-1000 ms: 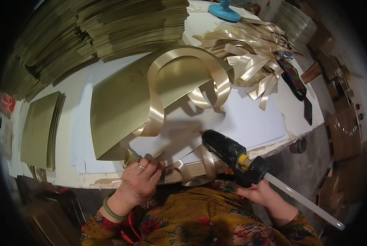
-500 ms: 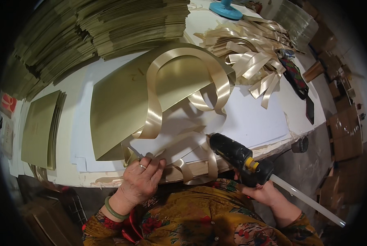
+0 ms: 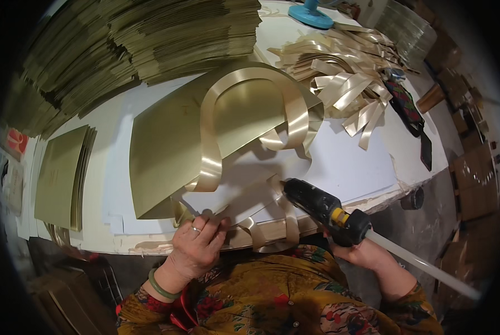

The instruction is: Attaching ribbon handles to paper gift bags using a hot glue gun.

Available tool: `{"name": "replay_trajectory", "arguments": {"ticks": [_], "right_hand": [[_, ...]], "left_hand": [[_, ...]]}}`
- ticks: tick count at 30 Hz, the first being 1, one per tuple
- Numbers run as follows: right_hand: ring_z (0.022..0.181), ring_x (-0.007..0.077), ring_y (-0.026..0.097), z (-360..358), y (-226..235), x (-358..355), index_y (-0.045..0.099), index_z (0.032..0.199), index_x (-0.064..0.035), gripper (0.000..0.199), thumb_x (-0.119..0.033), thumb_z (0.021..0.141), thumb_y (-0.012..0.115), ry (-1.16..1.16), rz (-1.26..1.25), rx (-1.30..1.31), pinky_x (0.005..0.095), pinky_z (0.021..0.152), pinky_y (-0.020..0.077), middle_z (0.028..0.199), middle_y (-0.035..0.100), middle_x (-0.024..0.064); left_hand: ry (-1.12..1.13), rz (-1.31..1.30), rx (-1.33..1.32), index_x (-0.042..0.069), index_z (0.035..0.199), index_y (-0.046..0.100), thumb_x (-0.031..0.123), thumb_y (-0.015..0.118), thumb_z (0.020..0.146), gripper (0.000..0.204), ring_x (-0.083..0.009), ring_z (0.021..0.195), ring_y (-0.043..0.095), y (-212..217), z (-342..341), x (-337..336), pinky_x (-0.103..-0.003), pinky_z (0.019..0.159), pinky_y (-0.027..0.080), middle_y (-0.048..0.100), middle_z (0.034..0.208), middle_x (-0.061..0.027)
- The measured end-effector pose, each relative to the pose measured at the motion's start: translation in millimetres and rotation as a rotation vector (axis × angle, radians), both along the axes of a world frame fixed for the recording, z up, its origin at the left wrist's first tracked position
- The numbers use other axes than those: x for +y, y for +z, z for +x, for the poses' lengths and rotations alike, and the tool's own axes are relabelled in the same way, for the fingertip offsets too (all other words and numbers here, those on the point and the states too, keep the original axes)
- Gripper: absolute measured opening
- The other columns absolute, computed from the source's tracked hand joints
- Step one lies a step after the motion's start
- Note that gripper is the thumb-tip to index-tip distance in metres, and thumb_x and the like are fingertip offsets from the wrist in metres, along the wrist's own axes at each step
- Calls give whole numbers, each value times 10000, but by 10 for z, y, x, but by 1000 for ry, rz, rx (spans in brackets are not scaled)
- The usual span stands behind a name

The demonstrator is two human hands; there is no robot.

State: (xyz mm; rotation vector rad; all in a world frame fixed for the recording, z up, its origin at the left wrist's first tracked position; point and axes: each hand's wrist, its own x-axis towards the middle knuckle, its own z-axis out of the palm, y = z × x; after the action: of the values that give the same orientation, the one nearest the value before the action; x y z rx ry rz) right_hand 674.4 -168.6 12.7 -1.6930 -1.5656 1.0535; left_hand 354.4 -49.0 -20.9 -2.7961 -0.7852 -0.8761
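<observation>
A gold paper bag (image 3: pixel 166 151) lies aslant on white sheets at the middle of the table, its opening toward me. From its rim rises a loop of shiny champagne ribbon (image 3: pixel 210 139), and another ribbon strip (image 3: pixel 290 220) hangs over the table's front edge. My left hand (image 3: pixel 198 245), with a ring and a green bangle, is closed on the bag's near edge; the fingertips are partly hidden. In my right hand (image 3: pixel 364 254) is a black glue gun (image 3: pixel 317 206), a long pale glue stick (image 3: pixel 417 262) poking from its back. The nozzle points at the bag's near panel.
Tall stacks of folded gold bags (image 3: pixel 177 42) fill the back left. A smaller bag pile (image 3: pixel 63 173) sits at the left edge. Back right are a heap of cut ribbons (image 3: pixel 345 78), a blue round base (image 3: pixel 310 17) and a dark patterned strap (image 3: pixel 403 106). Cardboard boxes (image 3: pixel 476 178) stand beyond.
The whole view has shifted slightly, with the bag and table appearing a little further right. Both hands keep their holds, and the glue gun's nozzle stays near the same part of the bag.
</observation>
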Motion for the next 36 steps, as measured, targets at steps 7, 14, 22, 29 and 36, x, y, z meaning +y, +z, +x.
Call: {"name": "replay_trajectory", "arguments": {"ticks": [7,14,22,29,36], "right_hand": [[1037,129,586,-125,248,-99,587,1189,-63,410,-9,788,648,5,-270,211,265,881,475,1104,635,29],[924,166,668,-408,-24,-66,661,1121,-117,352,-118,770,687,166,-267,103,309,776,514,1001,692,63],[861,168,667,-481,-185,-29,657,1041,-78,307,-113,740,712,158,-388,119,316,749,519,929,685,56],[901,161,636,-437,11,7,630,1082,-63,344,-76,744,691,133,-311,241,300,753,517,950,662,56],[944,148,627,-450,206,246,557,1203,-17,394,1,816,633,163,-238,348,277,786,520,1045,642,85]], "left_hand": [[-37,-20,-49,5,956,674,78,626,623,345,-241,833,621,-106,-85,21,-318,632,520,609,898,-95],[-121,-21,-88,4,915,653,72,652,600,322,-258,835,623,-71,-90,19,-333,668,546,600,897,-105],[-145,-30,-86,0,913,652,72,656,596,325,-248,845,618,-104,-114,30,-329,675,540,602,899,-103],[-149,-36,-89,-8,904,651,64,653,602,311,-238,808,602,-71,-95,40,-324,647,528,600,882,-101],[-159,-39,-79,-12,894,643,64,650,606,298,-238,807,601,-86,-107,31,-330,652,529,602,893,-103]]}}
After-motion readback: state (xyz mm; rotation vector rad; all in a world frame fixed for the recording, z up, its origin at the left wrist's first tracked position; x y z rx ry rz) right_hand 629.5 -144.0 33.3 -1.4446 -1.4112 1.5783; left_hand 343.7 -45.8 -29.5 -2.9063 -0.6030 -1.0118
